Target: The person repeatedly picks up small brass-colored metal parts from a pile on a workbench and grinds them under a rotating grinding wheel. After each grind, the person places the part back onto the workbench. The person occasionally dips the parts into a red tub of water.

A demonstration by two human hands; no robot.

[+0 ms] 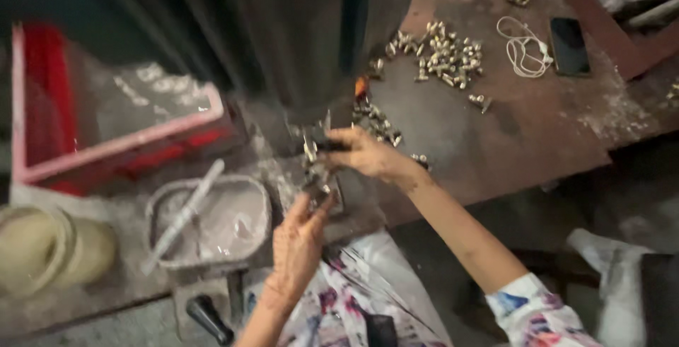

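My left hand (300, 237) comes up from below, fingers pinched shut on a small metal part (316, 190), holding it just under the dark press (297, 43) where the tooling sits, so the piece is lined up close to the machine's foot. My right hand (364, 152) reaches in from the side, forearm stretched across my lap, fingers curled closed around another part (310, 147) at the press base; how tightly I cannot tell through the blur. More brass parts (445, 53) lie heaped on the surface (495, 142) behind, within my right arm's reach. A tray (212, 223) of pale powder with a stick in it sits by my left wrist, beside a red crate (42, 99).
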